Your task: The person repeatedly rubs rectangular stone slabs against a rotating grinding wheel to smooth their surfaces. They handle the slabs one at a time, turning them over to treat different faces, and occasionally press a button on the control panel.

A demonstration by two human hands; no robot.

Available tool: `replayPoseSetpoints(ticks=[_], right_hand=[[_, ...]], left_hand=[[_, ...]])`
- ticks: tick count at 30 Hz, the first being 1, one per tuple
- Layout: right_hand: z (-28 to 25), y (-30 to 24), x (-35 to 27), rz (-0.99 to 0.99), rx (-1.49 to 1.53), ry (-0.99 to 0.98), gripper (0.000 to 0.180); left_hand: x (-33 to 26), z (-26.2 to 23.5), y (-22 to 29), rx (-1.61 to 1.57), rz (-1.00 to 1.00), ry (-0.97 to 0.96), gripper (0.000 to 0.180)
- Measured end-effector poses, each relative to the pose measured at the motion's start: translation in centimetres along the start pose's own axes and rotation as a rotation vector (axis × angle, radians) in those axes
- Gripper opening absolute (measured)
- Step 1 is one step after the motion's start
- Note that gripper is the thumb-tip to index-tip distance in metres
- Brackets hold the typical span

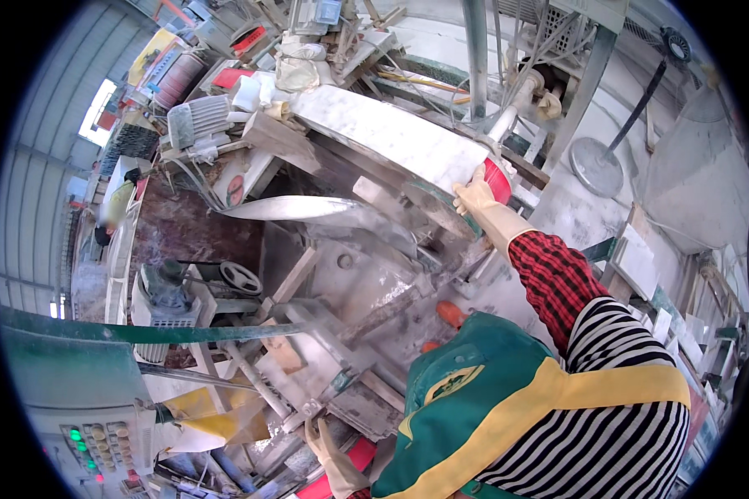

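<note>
Both of my hands wear pale cream gloves. At the right end of a long white, dusty slab-like surface [391, 133], my right hand [478, 200] reaches out beside a red, rounded piece [498, 181]. Its fingers are spread and touch the slab's end; whether they also touch the red piece I cannot tell. Low in the view, my left hand [331, 456] is open, fingers pointing up, close below the end of a metal rod [308, 409]. Part of a red object [359, 454] shows beside that wrist.
A control panel [100, 445] with lit green and red buttons stands at the lower left. A curved metal strip [291, 207] crosses the dusty machine frame. Behind it lies a handwheel [240, 279]. A round-based stand [597, 166] is at the upper right. A green apron [466, 366] covers my front.
</note>
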State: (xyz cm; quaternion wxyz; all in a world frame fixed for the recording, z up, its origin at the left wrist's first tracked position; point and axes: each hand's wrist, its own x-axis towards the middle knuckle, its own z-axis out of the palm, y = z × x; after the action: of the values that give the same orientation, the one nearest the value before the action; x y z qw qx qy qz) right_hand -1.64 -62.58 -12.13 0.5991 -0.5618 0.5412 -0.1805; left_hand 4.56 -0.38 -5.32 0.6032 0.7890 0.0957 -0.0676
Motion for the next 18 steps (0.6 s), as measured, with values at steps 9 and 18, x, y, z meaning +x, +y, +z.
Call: replayPoseSetpoints(ticks=[9,18], right_hand=[[-0.7,-1.2,-0.3,-0.049,-0.559,0.056,0.071],[0.4,12.9,-9.6,-0.455,-0.663,-0.297,0.043]], left_hand=[[-5.2,-5.2,-1.9,-0.13,0.075,-0.026,0.049],[0.8,-24.9,-12.3,1.008,0.164,0.416,0.043]])
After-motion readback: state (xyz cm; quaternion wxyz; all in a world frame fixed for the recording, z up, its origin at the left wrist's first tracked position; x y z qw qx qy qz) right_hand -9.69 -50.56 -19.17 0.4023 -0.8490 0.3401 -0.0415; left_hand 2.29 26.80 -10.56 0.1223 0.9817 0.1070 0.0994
